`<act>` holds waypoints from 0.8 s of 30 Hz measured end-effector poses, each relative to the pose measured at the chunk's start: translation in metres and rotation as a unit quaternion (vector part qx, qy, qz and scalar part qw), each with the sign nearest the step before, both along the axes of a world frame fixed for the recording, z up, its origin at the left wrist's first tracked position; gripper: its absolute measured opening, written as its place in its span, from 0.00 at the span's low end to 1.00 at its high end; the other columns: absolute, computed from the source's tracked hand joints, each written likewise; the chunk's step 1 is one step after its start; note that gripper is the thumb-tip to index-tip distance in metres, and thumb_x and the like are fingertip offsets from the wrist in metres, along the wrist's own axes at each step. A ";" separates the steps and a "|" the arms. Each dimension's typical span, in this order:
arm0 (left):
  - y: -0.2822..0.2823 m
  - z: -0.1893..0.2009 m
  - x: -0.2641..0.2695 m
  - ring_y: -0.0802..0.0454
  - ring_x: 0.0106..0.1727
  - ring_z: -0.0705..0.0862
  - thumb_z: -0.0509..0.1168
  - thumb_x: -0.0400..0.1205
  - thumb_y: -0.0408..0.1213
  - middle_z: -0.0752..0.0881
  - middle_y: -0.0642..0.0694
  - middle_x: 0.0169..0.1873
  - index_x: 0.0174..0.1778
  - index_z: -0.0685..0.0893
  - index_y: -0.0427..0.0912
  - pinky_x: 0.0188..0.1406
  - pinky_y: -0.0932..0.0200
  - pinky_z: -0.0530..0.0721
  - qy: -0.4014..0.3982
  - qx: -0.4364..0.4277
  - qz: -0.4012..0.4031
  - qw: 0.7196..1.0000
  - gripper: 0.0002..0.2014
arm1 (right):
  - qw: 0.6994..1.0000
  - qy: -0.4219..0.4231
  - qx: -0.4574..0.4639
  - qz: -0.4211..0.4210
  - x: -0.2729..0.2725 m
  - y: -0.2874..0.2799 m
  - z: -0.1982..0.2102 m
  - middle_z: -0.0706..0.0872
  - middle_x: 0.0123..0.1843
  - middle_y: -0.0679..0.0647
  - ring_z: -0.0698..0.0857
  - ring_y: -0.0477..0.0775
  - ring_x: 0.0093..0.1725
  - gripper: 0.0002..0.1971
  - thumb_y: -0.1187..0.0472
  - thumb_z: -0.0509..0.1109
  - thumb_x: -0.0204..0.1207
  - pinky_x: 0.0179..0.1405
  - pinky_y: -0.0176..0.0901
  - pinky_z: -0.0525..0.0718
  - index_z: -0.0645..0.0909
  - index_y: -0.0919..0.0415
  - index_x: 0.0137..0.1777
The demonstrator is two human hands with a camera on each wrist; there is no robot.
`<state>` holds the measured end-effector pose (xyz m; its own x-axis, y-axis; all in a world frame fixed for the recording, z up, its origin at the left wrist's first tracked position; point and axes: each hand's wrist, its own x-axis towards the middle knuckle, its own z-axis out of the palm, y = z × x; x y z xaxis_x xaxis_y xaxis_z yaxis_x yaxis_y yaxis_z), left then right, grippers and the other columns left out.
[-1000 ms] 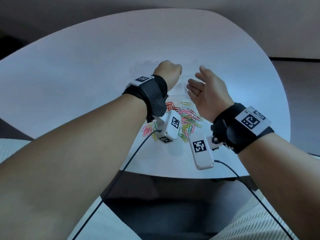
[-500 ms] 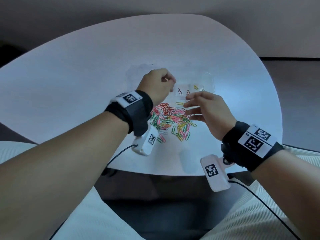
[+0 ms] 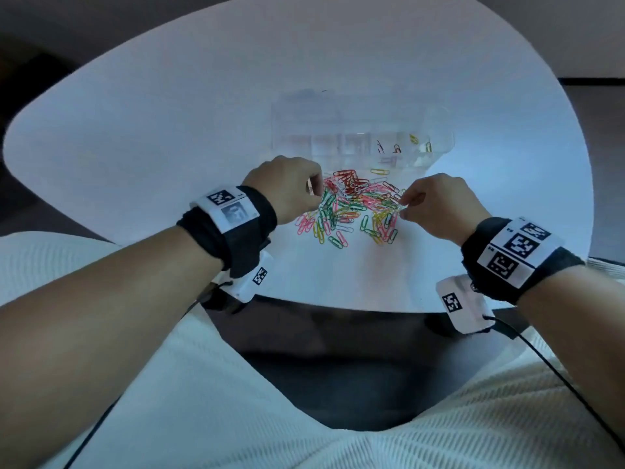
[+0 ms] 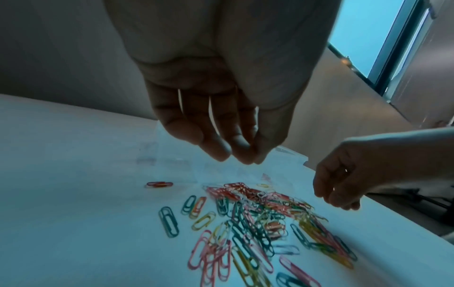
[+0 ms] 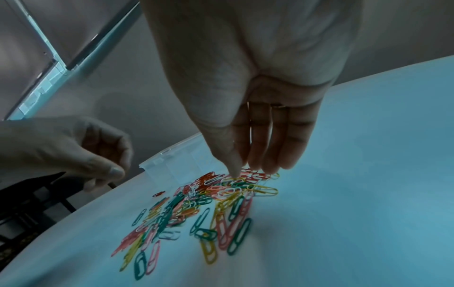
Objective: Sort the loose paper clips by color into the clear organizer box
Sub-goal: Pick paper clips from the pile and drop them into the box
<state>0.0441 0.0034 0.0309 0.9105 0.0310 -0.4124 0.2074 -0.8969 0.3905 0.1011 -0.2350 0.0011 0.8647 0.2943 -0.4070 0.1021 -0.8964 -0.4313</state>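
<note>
Knees in pale ribbed cloth (image 3: 304, 401) fill the near edge of the head view, and beyond them the white table (image 3: 169, 130) begins. Two hands work over it, each with a black wrist strap carrying a white camera block. Between them lies one pile of loose paper clips (image 3: 355, 204), too many and too tangled to count: green, pink, yellow, red-orange and a few white. Their long axes run every way; near the front edge many point roughly toward and away from the person.

Left hand (image 3: 287, 191) hangs above the pile's left edge, fingers (image 4: 213, 147) curled downward and bunched against the thumb; whether anything is held between them cannot be told. One red clip (image 4: 159, 184) lies alone, apart from the pile's far-left side, its long axis running left to right.

Right hand (image 3: 436, 204) hangs over the pile's right edge, fingers (image 5: 277, 153) straight and close together, pointing down. Its thumb tip touches the top of the clips; whether it pinches one cannot be told.

Farthest off, just behind the pile, sits one clear organizer box (image 3: 338, 130), its row of compartments running left to right. About two red clips (image 3: 389, 148) stand in one compartment toward the right, and about two yellow clips (image 3: 421, 143) in the rightmost.
</note>
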 end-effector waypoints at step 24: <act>0.004 -0.045 0.011 0.50 0.46 0.83 0.71 0.77 0.41 0.85 0.53 0.44 0.50 0.84 0.49 0.46 0.57 0.79 0.025 -0.020 -0.015 0.999 0.07 | 0.998 -0.036 -0.018 0.043 0.007 -0.007 -0.033 0.89 0.40 0.54 0.83 0.54 0.40 0.04 0.59 0.79 0.71 0.40 0.39 0.76 0.87 0.57 0.43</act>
